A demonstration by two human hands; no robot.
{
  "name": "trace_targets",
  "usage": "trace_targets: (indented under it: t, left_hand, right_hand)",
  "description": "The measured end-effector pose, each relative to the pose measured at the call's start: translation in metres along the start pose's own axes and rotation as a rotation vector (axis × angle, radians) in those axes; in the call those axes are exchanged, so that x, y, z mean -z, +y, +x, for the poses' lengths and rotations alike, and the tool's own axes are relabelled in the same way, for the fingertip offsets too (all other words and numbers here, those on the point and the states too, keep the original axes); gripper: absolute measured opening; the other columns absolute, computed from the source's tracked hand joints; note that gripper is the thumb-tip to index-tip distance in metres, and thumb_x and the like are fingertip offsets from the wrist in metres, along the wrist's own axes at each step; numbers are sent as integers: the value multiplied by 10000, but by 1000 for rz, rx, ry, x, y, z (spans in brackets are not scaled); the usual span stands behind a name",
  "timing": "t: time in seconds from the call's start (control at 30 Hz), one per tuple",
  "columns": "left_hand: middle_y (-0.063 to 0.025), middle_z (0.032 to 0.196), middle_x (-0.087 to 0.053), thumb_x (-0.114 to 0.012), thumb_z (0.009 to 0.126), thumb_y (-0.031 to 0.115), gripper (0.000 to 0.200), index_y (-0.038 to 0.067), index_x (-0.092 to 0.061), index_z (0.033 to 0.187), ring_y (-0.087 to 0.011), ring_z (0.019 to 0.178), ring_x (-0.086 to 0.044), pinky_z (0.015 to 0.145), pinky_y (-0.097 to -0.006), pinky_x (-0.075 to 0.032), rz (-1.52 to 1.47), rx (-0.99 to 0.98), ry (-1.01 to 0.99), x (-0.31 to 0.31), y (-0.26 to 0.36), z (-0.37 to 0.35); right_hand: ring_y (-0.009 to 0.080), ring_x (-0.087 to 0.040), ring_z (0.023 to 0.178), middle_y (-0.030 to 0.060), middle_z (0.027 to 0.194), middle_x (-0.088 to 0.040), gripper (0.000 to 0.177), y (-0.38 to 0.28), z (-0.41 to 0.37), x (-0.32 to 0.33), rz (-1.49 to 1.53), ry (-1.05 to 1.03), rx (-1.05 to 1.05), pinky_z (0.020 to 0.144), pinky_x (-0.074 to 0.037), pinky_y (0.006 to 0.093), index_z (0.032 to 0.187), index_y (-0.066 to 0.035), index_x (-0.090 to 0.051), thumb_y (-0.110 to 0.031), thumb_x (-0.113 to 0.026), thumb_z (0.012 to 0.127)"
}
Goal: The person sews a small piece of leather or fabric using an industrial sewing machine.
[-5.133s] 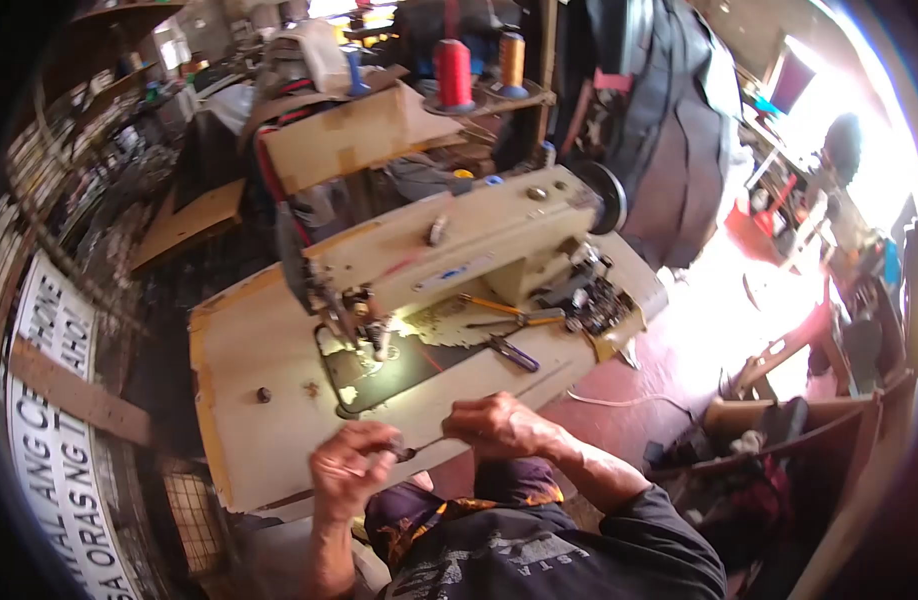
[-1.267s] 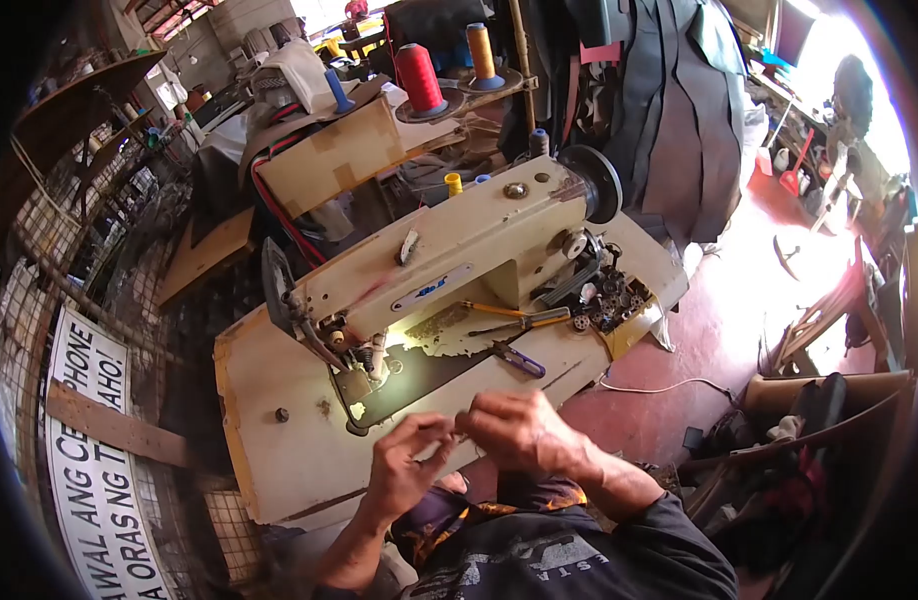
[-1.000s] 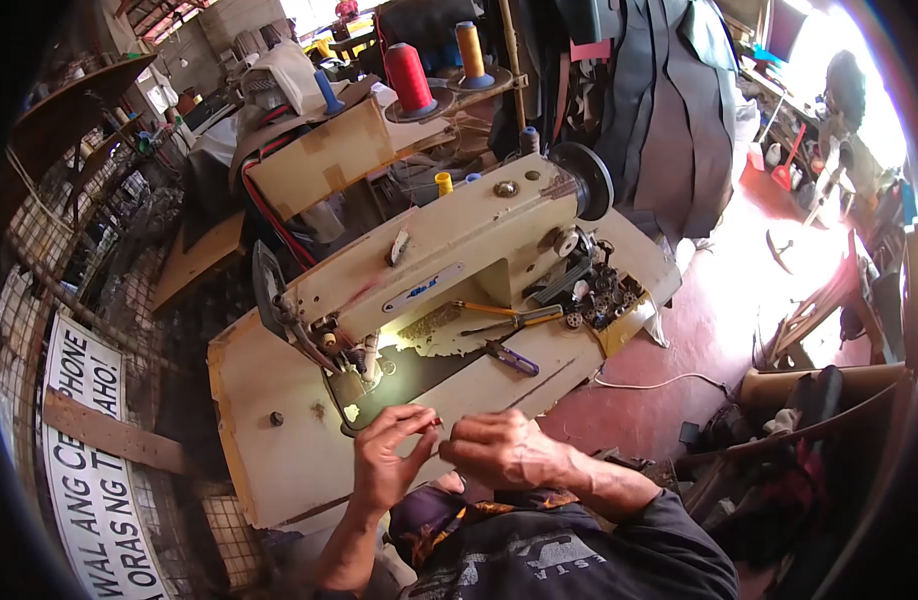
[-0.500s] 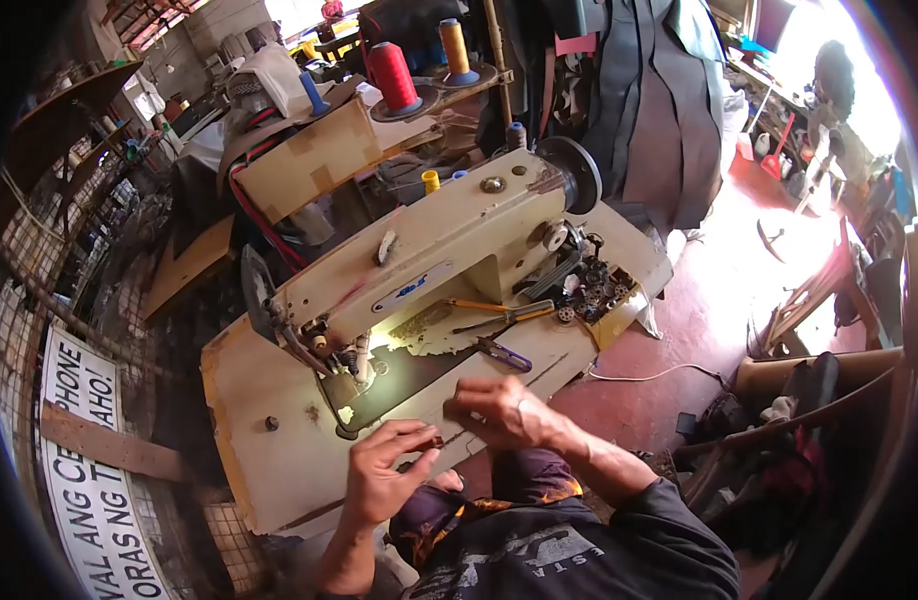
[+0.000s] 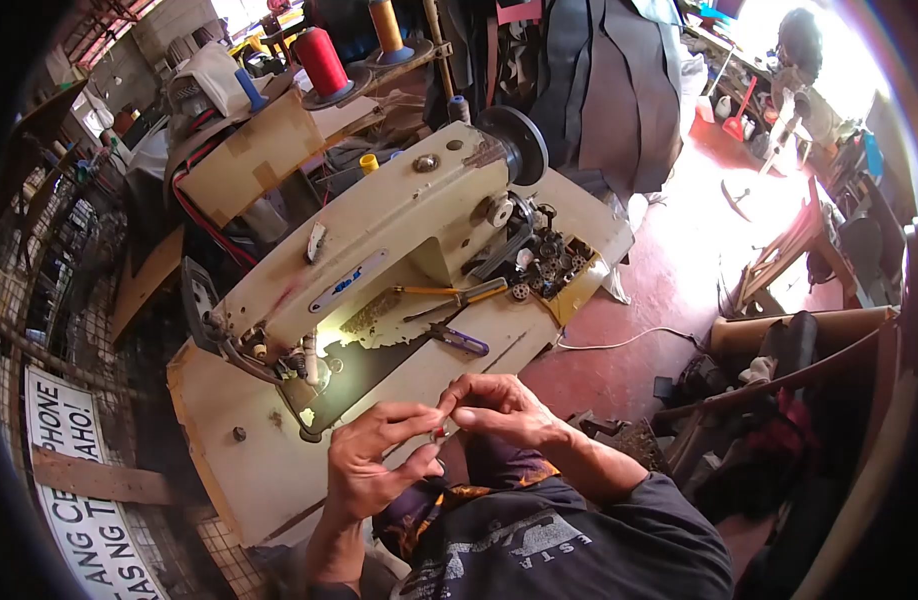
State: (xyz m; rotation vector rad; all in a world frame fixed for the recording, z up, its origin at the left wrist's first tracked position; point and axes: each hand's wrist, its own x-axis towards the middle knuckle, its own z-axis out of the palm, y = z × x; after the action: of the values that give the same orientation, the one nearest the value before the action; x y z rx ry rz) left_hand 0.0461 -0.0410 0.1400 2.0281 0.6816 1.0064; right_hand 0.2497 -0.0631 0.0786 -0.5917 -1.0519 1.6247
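Note:
My left hand [image 5: 381, 455] is closed in a pinch on a small red and silvery piece that looks like a bobbin [image 5: 440, 434]. My right hand [image 5: 506, 408] is closed, its thumb and forefinger pressed together against the left fingertips beside the bobbin. Anything between those right fingers is too small to make out. Both hands are over the front edge of the sewing machine table [image 5: 249, 490]. Beyond them stands a cream sewing machine [image 5: 379, 230], its lamp lit over the needle area. Purple-handled thread snips [image 5: 459, 340] and a yellow-handled tool [image 5: 484, 290] lie on its bed.
Round metal bobbins and loose parts fill a tray [image 5: 551, 265] at the machine's right end. A red thread cone [image 5: 322, 62] and an orange one [image 5: 387, 32] stand behind. Dark leather sheets [image 5: 619, 100] hang at the back. A lettered sign [image 5: 89, 500] is at the left.
My right hand has come down and left, from apart to touching the left fingertips at the bobbin. The left hand keeps its pinch. The view has shifted, moving the machine leftward and up.

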Motion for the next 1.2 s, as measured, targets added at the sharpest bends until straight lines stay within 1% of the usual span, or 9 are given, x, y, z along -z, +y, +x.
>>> trace_targets:
  t: [0.1, 0.27, 0.37, 0.47, 0.57, 0.63, 0.73, 1.17, 1.2]
  left_hand:
    - [-5, 1087, -710, -810, 712, 31, 387, 121, -745, 1082, -237, 1001, -594, 905, -368, -464, 142, -193, -51, -16, 0, 32]
    - [-51, 1153, -687, -766, 834, 175, 339, 95, -692, 1155, -292, 1178, -568, 1009, -408, -404, 55, -280, -136, -53, -39, 76]
    - [-111, 1079, -710, -694, 895, 189, 307, 58, -690, 1172, -310, 1101, -634, 897, -381, -528, 70, -129, 14, -78, -65, 79]
    - [-137, 1030, -717, -643, 918, 154, 262, 52, -690, 1155, -317, 945, -692, 776, -370, -569, 208, -108, -277, -77, -122, 59]
    - [-143, 996, -718, -623, 914, 110, 238, 50, -694, 1133, -320, 827, -704, 715, -374, -576, 248, -151, -285, -83, -140, 51]
    - [-131, 988, -721, -625, 906, 109, 274, 60, -679, 1169, -303, 834, -708, 696, -373, -578, 184, -168, -285, -89, -160, 47]
    - [-147, 957, -714, -646, 880, 105, 337, 63, -650, 1215, -311, 813, -708, 672, -383, -575, 128, -201, -282, -92, -175, 40]
    - [-139, 1010, -703, -641, 860, 90, 290, 48, -665, 1146, -317, 846, -697, 721, -400, -573, -28, -204, -324, -90, -182, 44]
    - [-136, 996, -702, -646, 863, 97, 280, 50, -669, 1139, -315, 830, -696, 707, -401, -571, -23, -214, -345, -90, -184, 43]
  right_hand:
    - [60, -485, 784, -37, 837, -535, 237, 16, -13, 17, 525, -151, 28, 703, -388, 243, 1091, -22, -637, -230, -636, 978]
    - [61, -386, 557, -32, 661, -466, 259, 9, -20, 32, 469, 205, 135, 492, -291, 231, 982, -55, -614, -314, -622, 984]
    - [64, -354, 500, -29, 632, -446, 307, -27, 3, 64, 118, 504, 250, 470, -279, 221, 903, -45, -620, -331, -574, 1007]
    - [57, -493, 560, 2, 657, -566, 422, -59, 49, 140, -698, 1018, 391, 501, -372, 231, 800, -24, -640, -388, -567, 999]
    - [331, -685, 827, 173, 880, -711, 292, -67, 105, 216, -1259, 1168, 396, 771, -503, 418, 1023, -25, -702, -282, -579, 957]
    - [363, -681, 942, 201, 974, -709, 279, -60, 134, 250, -1441, 1231, 348, 828, -504, 444, 1088, -54, -705, -255, -569, 951]
    - [422, -649, 949, 244, 974, -685, 269, -46, 158, 276, -1386, 1114, 121, 844, -492, 485, 1051, -35, -693, -245, -588, 920]
    - [320, -678, 867, 156, 921, -716, 307, -38, 158, 276, -1201, 967, 131, 795, -509, 392, 1025, -56, -732, -257, -507, 972]
    - [332, -680, 867, 172, 910, -713, 319, -31, 156, 297, -1422, 822, 291, 786, -507, 402, 1041, -41, -722, -282, -520, 984]
